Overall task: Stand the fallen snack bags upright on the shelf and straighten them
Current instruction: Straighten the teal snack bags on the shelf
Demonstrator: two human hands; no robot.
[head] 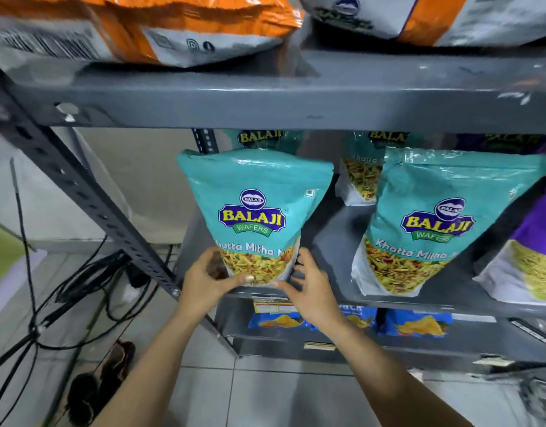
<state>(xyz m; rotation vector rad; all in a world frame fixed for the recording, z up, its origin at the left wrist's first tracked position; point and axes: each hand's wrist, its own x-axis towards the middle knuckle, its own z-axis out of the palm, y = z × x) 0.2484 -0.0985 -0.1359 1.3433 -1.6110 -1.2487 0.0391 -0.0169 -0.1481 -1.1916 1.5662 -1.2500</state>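
A teal Balaji snack bag (256,208) stands upright at the left front of the grey middle shelf (333,251). My left hand (208,280) grips its lower left corner, thumb across the front. My right hand (308,282) rests at its lower right corner with fingers spread, touching the bag's edge. A second teal bag (428,223) stands upright to the right. Two more teal bags (362,171) stand behind, partly hidden. A purple bag (530,257) leans at the far right.
Orange and white bags (173,29) lie flat on the upper shelf. Blue chip bags (413,325) sit on the shelf below. The slanted metal upright (90,195) is to the left, with black cables (65,297) and shoes (102,380) on the tiled floor.
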